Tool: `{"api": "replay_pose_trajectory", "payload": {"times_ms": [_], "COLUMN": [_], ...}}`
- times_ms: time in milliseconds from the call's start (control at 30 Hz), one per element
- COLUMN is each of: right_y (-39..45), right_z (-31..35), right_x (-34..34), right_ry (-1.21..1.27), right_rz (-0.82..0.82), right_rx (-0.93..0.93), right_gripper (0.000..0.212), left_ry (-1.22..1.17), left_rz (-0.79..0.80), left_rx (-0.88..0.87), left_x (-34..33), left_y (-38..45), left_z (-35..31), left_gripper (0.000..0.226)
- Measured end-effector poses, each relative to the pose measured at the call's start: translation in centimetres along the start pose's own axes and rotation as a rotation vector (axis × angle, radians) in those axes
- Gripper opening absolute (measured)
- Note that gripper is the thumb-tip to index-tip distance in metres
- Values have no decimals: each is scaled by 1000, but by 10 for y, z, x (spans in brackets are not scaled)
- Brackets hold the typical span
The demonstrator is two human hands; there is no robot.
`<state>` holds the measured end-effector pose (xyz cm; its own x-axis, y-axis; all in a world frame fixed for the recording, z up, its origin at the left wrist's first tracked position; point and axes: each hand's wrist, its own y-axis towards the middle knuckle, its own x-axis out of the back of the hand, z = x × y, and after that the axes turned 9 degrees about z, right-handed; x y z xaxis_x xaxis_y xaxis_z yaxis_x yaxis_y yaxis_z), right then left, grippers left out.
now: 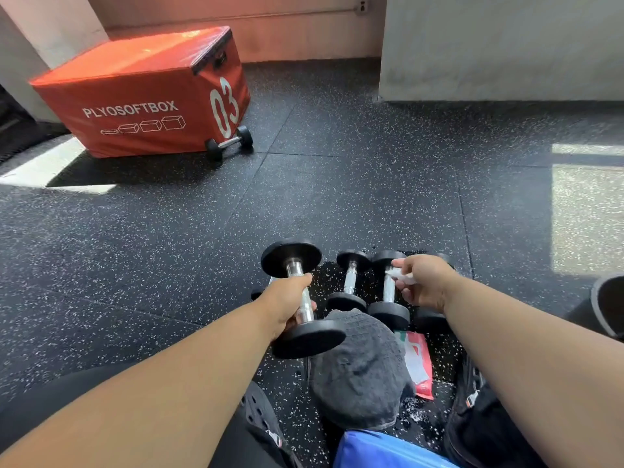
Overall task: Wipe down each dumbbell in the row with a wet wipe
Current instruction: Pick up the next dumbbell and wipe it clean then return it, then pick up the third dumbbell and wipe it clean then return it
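Note:
My left hand (287, 304) grips the chrome handle of a black dumbbell (297, 261) and holds it lifted above the floor. My right hand (423, 282) pinches a crumpled white wet wipe (400, 275) over the row of dumbbells on the floor. In that row a small dumbbell (351, 282) lies beside a second one (388, 292), and a third (430, 320) is mostly hidden under my right hand. Part of another dumbbell (258, 292) shows behind my left wrist.
A dark grey cap (361, 369) lies near my knees, with a red-and-white wipe packet (418, 361) beside it. An orange plyo box (135, 92) stands at the far left with a dumbbell (229, 143) against it. A concrete wall block (499, 45) rises at the right.

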<state>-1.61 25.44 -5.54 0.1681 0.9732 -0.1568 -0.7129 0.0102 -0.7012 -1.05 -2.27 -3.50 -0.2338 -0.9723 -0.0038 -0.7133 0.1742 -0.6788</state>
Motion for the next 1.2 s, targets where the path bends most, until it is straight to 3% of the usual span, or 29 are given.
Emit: {"api": "replay_pose_trajectory", "payload": {"times_ms": [133, 233, 300, 433, 567, 733, 933, 1200], "right_y": [26, 45, 63, 109, 141, 168, 190, 227], "right_z": [2, -1, -5, -11, -9, -9, -9, -10], "right_x": [20, 29, 33, 38, 44, 54, 71, 83], "right_ry": [18, -7, -36, -70, -132, -159, 26, 16], "right_rz": [-182, -226, -256, -235, -209, -136, -160, -297], "right_rx": [17, -3, -11, 20, 4, -88, -177, -276], "right_gripper": [35, 14, 13, 35, 39, 29, 7, 41], "left_ry": [175, 335, 432, 512, 525, 673, 928, 993], "left_rz": [-76, -107, -109, -121, -133, -98, -31, -2], "left_rx": [39, 68, 97, 131, 191, 236, 283, 264], "left_x": [24, 37, 46, 58, 58, 45, 24, 19], "left_y": [23, 42, 56, 102, 159, 229, 289, 350], "left_z": [6, 8, 7, 3, 5, 2, -4, 7], "left_gripper": [34, 31, 29, 28, 33, 46, 48, 37]}}
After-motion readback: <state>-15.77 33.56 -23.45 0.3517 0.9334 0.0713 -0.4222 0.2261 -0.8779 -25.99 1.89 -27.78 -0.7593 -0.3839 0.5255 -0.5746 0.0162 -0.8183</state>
